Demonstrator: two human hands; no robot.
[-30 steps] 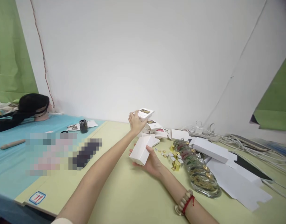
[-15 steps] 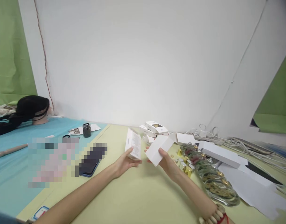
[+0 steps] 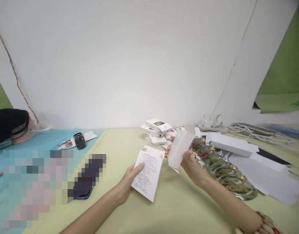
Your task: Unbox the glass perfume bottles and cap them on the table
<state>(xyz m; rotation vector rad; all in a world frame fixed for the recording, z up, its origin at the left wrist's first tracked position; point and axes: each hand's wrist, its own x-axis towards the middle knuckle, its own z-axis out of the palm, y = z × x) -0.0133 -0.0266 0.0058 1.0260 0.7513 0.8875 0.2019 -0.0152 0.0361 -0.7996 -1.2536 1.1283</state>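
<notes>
My left hand [image 3: 128, 182] grips a flat white printed box [image 3: 148, 175] by its left side, thumb on the face with small text. The flap at the far end of this box stands open. In my right hand [image 3: 193, 167] is a plain white carton [image 3: 181, 148], tilted, thumb on its near side and fingers behind it. A gap separates the two pieces. Behind them rises a stack of white boxes [image 3: 159, 126] with small pictures. Clear rounded packets [image 3: 233, 182] with dark greenish contents lie in a row beside my right forearm.
White sheets [image 3: 264, 175] and a long white box [image 3: 232, 144] lie at the right, with tangled cables [image 3: 268, 135] behind. Toward the left are a phone [image 3: 84, 195], partly pixelated, a dark glass jar [image 3: 79, 141] and a black-haired mannequin head [image 3: 20, 136] on blue cloth.
The printed box has swung down toward me, so its text face and open flap now show. My right hand has turned the plain carton more upright and moved right. The view has shifted.
</notes>
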